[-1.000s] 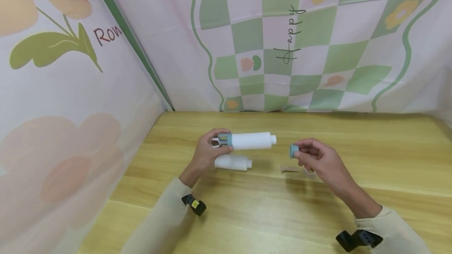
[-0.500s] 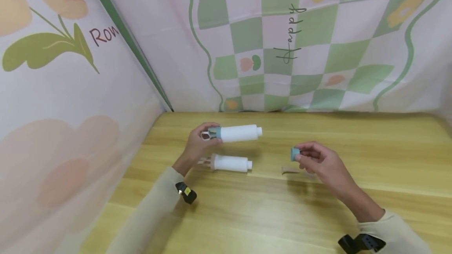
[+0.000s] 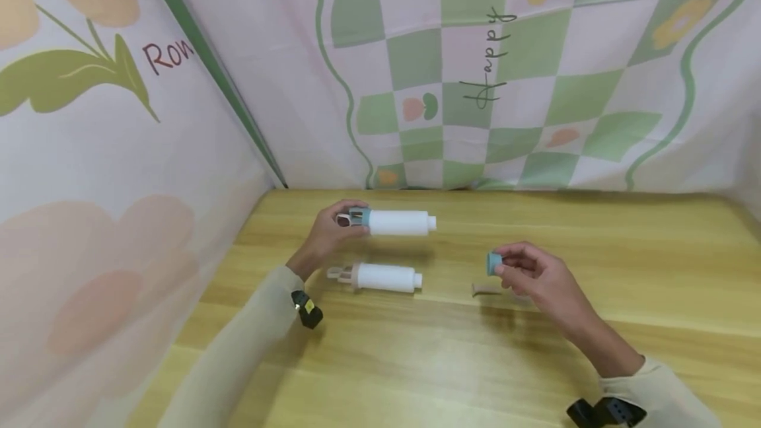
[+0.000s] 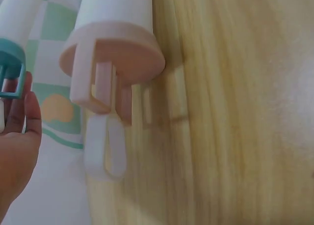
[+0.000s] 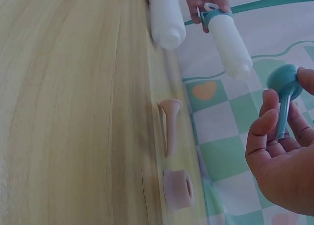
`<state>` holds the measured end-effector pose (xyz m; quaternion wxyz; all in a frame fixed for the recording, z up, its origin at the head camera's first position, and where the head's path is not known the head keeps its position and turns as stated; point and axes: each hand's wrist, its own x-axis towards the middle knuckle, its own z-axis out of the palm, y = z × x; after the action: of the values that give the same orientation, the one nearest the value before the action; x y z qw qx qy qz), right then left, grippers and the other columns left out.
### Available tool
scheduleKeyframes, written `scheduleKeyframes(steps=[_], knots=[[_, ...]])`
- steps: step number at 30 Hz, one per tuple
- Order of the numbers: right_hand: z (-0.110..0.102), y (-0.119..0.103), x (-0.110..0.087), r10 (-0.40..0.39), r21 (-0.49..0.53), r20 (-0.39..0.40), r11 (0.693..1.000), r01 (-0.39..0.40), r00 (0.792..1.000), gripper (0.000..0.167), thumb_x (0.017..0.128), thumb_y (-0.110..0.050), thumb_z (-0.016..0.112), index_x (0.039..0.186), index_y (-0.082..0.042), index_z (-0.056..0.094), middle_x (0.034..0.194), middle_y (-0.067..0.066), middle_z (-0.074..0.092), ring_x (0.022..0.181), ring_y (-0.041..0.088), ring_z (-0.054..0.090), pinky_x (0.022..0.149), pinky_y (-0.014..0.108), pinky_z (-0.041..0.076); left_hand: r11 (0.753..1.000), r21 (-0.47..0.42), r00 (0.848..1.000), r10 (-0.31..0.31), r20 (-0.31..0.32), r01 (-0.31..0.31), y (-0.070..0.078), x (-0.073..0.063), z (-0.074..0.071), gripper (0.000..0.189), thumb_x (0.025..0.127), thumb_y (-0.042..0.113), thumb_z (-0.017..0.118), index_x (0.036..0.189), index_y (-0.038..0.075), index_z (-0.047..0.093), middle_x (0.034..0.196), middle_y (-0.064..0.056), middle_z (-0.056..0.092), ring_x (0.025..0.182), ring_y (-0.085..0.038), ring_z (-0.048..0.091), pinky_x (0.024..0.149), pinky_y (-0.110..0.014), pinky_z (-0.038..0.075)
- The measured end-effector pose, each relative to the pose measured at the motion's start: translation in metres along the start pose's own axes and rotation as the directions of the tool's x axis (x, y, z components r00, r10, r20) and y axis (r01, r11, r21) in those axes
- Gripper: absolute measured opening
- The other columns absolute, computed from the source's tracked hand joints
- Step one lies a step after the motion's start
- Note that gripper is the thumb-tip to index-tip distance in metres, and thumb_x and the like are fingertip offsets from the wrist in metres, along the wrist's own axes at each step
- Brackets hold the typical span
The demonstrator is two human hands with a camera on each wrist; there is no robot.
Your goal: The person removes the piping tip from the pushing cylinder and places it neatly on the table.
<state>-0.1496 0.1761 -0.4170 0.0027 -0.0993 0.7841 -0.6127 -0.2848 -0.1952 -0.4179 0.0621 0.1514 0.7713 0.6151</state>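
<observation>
My left hand [image 3: 327, 233] grips a white tube [image 3: 398, 222] by its slotted teal end piece [image 3: 359, 217], which carries a small white loop. The tube is raised and lies level, its narrow neck pointing right. Closer to me, a second white tube [image 3: 386, 277] rests on the wooden table; its end piece [image 4: 117, 53] is pale pink, also with a loop. Thumb and fingers of my right hand [image 3: 543, 279] pinch a teal piece [image 5: 283, 80] with a rounded head and a thin stem, held to the right of both tubes, above the table.
Below the right hand, a pink flared stem [image 5: 170, 124] and a pink ring [image 5: 177, 190] lie on the table [image 3: 452, 362]. A patterned cloth [image 3: 416, 71] hangs along the table's far edge, and another cloth [image 3: 137, 164] hangs at the left.
My left hand has moved away and to the left with the teal-ended tube, so the pink-ended tube now shows fully. The right hand stays nearly still with the teal piece.
</observation>
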Motion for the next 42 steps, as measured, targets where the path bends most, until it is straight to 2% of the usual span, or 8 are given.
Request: scheduleKeyframes(steps=[7, 12, 20, 24, 33, 42], knots=[[-0.002, -0.004, 0.000, 0.019, -0.005, 0.012, 1.000, -0.019, 1.000, 0.036, 0.102, -0.018, 0.060, 0.129, 0.004, 0.054, 0.108, 0.014, 0.062, 0.087, 0.025, 0.065, 0.069, 0.031, 0.055, 0.999, 0.037, 0.999, -0.024, -0.021, 0.024, -0.014, 0.012, -0.004, 0.048, 0.084, 0.008, 0.079, 0.130, 0.011, 0.063, 0.120, -0.014, 0.058, 0.099, -0.027, 0.057, 0.081, -0.035, 0.055], [-0.003, -0.007, 0.001, 0.014, 0.001, 0.015, 1.000, -0.014, 1.000, 0.035, 0.102, -0.019, 0.061, 0.127, 0.003, 0.055, 0.107, 0.014, 0.063, 0.087, 0.028, 0.064, 0.066, 0.031, 0.055, 0.996, 0.058, 0.998, -0.063, 0.005, 0.062, -0.024, 0.017, -0.007, 0.047, 0.086, 0.008, 0.078, 0.130, 0.014, 0.063, 0.117, -0.013, 0.060, 0.098, -0.028, 0.057, 0.083, -0.037, 0.054], [-0.004, -0.002, 0.000, 0.013, 0.022, 0.009, 1.000, -0.014, 1.000, 0.034, 0.101, -0.014, 0.061, 0.128, 0.005, 0.055, 0.106, 0.013, 0.062, 0.085, 0.024, 0.065, 0.067, 0.031, 0.055, 0.989, 0.073, 0.990, -0.132, 0.056, 0.128, -0.033, 0.026, -0.008, 0.047, 0.084, 0.013, 0.080, 0.128, 0.018, 0.064, 0.115, -0.014, 0.059, 0.100, -0.030, 0.057, 0.086, -0.044, 0.052], [-0.006, -0.001, -0.001, 0.025, 0.002, 0.000, 1.000, -0.025, 1.000, 0.035, 0.101, -0.017, 0.062, 0.128, 0.004, 0.055, 0.107, 0.015, 0.062, 0.085, 0.024, 0.064, 0.067, 0.032, 0.055, 0.986, 0.083, 0.986, -0.150, 0.072, 0.144, -0.041, 0.027, -0.009, 0.048, 0.084, 0.015, 0.081, 0.129, 0.018, 0.064, 0.115, -0.014, 0.059, 0.101, -0.030, 0.055, 0.085, -0.042, 0.052], [-0.006, 0.002, -0.002, 0.033, -0.012, 0.016, 0.999, -0.033, 0.999, 0.036, 0.101, -0.021, 0.062, 0.126, 0.005, 0.055, 0.106, 0.018, 0.062, 0.085, 0.030, 0.063, 0.068, 0.034, 0.056, 0.982, 0.099, 0.983, -0.166, 0.078, 0.158, -0.049, 0.025, -0.008, 0.050, 0.083, 0.015, 0.082, 0.129, 0.017, 0.064, 0.115, -0.014, 0.058, 0.102, -0.030, 0.055, 0.086, -0.040, 0.051], [-0.006, 0.003, -0.002, 0.017, -0.003, 0.019, 1.000, -0.017, 1.000, 0.035, 0.101, -0.019, 0.061, 0.126, 0.005, 0.055, 0.106, 0.018, 0.061, 0.085, 0.031, 0.063, 0.067, 0.033, 0.055, 0.986, 0.116, 0.986, -0.132, 0.103, 0.120, -0.052, 0.028, -0.009, 0.050, 0.083, 0.016, 0.083, 0.130, 0.014, 0.064, 0.116, -0.011, 0.060, 0.099, -0.028, 0.057, 0.083, -0.038, 0.051]])
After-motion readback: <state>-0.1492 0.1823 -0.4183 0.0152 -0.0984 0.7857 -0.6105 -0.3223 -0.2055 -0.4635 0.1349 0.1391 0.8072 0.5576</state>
